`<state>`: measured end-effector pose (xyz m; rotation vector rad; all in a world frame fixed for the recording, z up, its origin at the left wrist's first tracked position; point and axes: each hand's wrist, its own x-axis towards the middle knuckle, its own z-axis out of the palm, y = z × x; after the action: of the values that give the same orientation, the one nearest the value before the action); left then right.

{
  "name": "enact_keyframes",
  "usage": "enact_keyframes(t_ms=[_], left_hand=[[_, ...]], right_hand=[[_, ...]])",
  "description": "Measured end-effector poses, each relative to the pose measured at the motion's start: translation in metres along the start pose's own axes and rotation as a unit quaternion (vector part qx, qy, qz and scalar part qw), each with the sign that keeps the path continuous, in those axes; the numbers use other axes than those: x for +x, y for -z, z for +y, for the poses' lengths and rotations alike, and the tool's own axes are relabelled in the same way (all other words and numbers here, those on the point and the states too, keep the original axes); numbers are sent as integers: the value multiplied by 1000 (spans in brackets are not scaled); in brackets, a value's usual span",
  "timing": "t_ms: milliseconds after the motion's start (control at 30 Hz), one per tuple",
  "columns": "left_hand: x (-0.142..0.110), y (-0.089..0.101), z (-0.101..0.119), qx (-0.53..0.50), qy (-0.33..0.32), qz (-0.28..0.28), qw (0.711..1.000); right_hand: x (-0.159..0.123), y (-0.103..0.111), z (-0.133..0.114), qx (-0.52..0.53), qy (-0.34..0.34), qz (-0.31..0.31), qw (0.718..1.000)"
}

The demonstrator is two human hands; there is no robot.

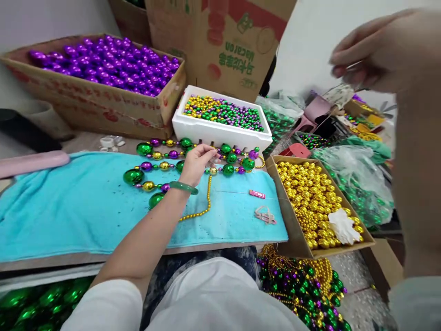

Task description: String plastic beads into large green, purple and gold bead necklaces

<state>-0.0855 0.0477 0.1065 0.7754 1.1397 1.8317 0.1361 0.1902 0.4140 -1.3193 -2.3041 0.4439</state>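
Note:
Above the turquoise towel (86,197), my left hand (199,162) is pinched closed, with a green bangle (183,187) at its wrist; what lies between the fingertips is too small to make out. Beneath and around that hand runs a bead garland (165,166) of green, purple and gold balls. A strand of small gold beads (208,197) hangs down from it across the towel. Raised high at the upper right, my right hand (374,62) has its fingers curled together, slightly blurred; their contents are unclear. A thin thread crosses the towel by a small pink-red packet (257,194).
Purple beads fill a large cardboard box (131,110). Mixed small beads sit in a white foam box (220,127). To the right stands a carton (292,230) of gold beads. Scissors-like pale clips (265,215) lie near the towel's right edge. Bead strands (303,289) hang below.

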Motion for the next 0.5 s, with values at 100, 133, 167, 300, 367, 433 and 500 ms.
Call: enact_keyframes(t_ms=[100, 133, 167, 300, 367, 433, 500], left_hand=[[-1, -27, 7, 7, -31, -9, 999], [-2, -35, 8, 10, -32, -13, 999], [-2, -42, 8, 12, -33, -18, 999], [-6, -63, 4, -4, -10, -76, 997], [-9, -67, 1, -14, 16, -118, 993], [-12, -68, -2, -10, 41, -152, 988], [-14, -66, -3, 3, 58, -173, 983]], right_hand=[[-27, -44, -11, 47, -42, -33, 997], [-33, -56, -13, 59, -36, -69, 995], [-37, -66, -15, 66, -27, -102, 992], [-48, -92, -13, 55, 3, -184, 981], [-50, -99, -9, 54, 14, -202, 978], [-50, -103, -4, 58, 13, -212, 976], [-48, -105, 2, 67, 7, -217, 974]])
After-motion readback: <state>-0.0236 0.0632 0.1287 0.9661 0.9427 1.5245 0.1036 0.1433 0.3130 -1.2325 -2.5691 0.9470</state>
